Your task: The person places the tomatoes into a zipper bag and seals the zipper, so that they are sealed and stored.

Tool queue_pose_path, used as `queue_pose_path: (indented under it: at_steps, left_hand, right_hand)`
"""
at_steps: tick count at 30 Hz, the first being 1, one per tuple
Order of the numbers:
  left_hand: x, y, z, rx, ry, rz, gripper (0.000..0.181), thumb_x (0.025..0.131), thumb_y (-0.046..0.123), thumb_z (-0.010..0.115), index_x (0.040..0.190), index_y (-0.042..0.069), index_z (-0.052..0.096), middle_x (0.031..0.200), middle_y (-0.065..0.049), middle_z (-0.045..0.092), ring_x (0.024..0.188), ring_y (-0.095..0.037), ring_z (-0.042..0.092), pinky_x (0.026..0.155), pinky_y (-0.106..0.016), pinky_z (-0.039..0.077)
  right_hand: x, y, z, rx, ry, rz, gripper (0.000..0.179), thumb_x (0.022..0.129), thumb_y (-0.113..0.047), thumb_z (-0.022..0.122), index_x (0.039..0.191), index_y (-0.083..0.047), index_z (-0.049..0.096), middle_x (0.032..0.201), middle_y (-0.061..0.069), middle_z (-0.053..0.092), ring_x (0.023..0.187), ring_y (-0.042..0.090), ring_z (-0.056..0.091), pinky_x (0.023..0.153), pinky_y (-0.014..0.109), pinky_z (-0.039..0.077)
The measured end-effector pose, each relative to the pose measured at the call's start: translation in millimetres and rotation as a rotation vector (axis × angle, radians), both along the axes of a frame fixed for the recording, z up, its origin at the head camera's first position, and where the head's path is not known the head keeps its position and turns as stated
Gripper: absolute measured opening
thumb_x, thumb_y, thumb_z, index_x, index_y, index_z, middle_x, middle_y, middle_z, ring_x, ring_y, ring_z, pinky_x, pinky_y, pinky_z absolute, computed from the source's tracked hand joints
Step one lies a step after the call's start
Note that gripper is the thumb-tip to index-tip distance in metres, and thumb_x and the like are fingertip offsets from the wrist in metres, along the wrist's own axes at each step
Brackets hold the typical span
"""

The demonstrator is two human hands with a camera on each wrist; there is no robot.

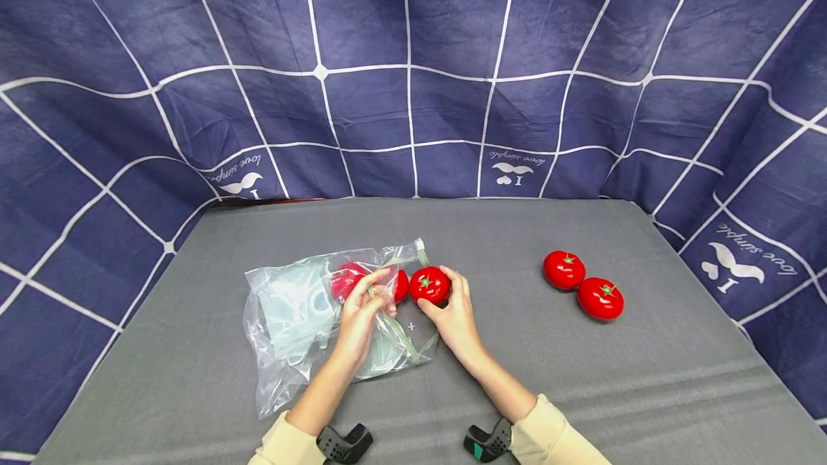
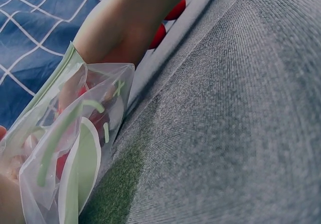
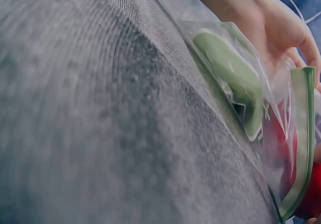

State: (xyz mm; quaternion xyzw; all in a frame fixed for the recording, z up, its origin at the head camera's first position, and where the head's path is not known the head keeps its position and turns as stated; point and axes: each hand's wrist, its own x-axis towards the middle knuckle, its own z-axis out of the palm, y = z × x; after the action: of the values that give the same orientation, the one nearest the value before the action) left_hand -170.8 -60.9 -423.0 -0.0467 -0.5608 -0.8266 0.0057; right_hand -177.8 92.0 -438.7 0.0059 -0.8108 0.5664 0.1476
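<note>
Sleeves [image 1: 287, 443]: pale yellow, below both sets of fingers, on the near side.
Wristbands [image 1: 345, 443]: black, one at each wrist, nearer the person than the fingers.
Left hand [image 1: 360, 313]: fingers curled, thumb close to them, gripping the plastic near the bag's mouth.
Bag [image 1: 293, 314]: clear with pale green print, spread over the tabletop [image 1: 517, 379] mostly left of the left fingers; its green-edged mouth faced the right fingers.
Right hand [image 1: 457, 314]: fingers bent round a tomato [image 1: 430, 284], only as wide apart as the fruit, thumb on its near side.
Held tomato: just outside the bag's mouth, green stem mark upward.
Middle tomato [image 1: 402, 286]: between the two hands' fingers, partly hidden by the left ones; whether it lay wholly inside the bag could not be told.
Bagged tomato [image 1: 344, 280]: seen through the plastic, just left of the left fingers.
Loose tomatoes [image 1: 601, 299]: two, side by side, well right of the right fingers.
Cloth [image 1: 452, 113]: blue with white grid lines, hanging beyond all the fingers.
</note>
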Motion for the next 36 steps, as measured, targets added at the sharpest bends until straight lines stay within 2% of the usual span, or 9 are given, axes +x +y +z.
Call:
queue_pose_path:
  at_steps: [7,16,22,26,29,36]
  left_hand:
    - [0.2,-1.3,1.2,0.010,0.002,-0.016,0.043,0.082,-0.006,0.045,0.124,-0.001,0.045,0.072,0.005,0.052,0.060,-0.007,0.053,0.060,-0.020,0.048]
    - [1.7,0.6,3.1,0.026,-0.021,-0.036,0.044,0.082,-0.007,0.043,0.126,-0.003,0.043,0.073,0.006,0.052,0.059,-0.008,0.053,0.060,-0.020,0.048]
    - [3.2,1.9,2.8,0.007,-0.025,-0.052,0.044,0.083,-0.006,0.044,0.127,-0.001,0.043,0.073,0.007,0.053,0.060,-0.007,0.053,0.060,-0.019,0.047]
    - [3.6,1.9,2.5,0.007,0.000,-0.051,0.043,0.083,-0.006,0.043,0.126,-0.002,0.044,0.072,0.007,0.053,0.060,-0.007,0.053,0.060,-0.019,0.048]
    - [3.1,2.0,2.5,0.016,0.009,-0.042,0.043,0.082,-0.007,0.042,0.126,-0.003,0.043,0.072,0.006,0.053,0.059,-0.007,0.053,0.060,-0.019,0.048]
    - [2.1,1.3,3.6,0.032,-0.021,-0.016,0.046,0.081,-0.008,0.044,0.127,-0.003,0.044,0.074,0.005,0.053,0.059,-0.009,0.052,0.059,-0.021,0.048]
  right_hand:
    - [-0.3,-9,-0.4,-0.008,0.002,0.039,0.064,0.068,-0.006,0.073,0.126,-0.005,0.046,0.124,0.016,0.046,0.113,0.030,0.050,0.094,0.042,0.043]
    - [-8.6,-13,-5.3,-0.105,-0.004,0.141,0.065,0.070,-0.007,0.075,0.128,-0.005,0.045,0.128,0.018,0.041,0.120,0.034,0.046,0.101,0.044,0.039]
    - [-13.0,-14,-5.1,-0.059,-0.021,0.182,0.064,0.070,-0.012,0.076,0.127,-0.007,0.049,0.127,0.016,0.046,0.116,0.032,0.050,0.099,0.043,0.042]
    - [-14.2,-12,-5.4,0.060,-0.051,0.180,0.063,0.069,-0.020,0.076,0.126,-0.011,0.050,0.122,0.015,0.054,0.105,0.032,0.056,0.091,0.040,0.048]
    - [-15.4,-9,-5.5,0.115,-0.064,0.213,0.064,0.070,-0.023,0.076,0.127,-0.012,0.049,0.119,0.015,0.057,0.101,0.029,0.058,0.087,0.040,0.048]
    - [-16.0,3,-3.4,0.114,-0.100,0.336,0.064,0.077,-0.022,0.070,0.134,-0.013,0.042,0.133,0.012,0.049,0.119,0.028,0.049,0.099,0.044,0.040]
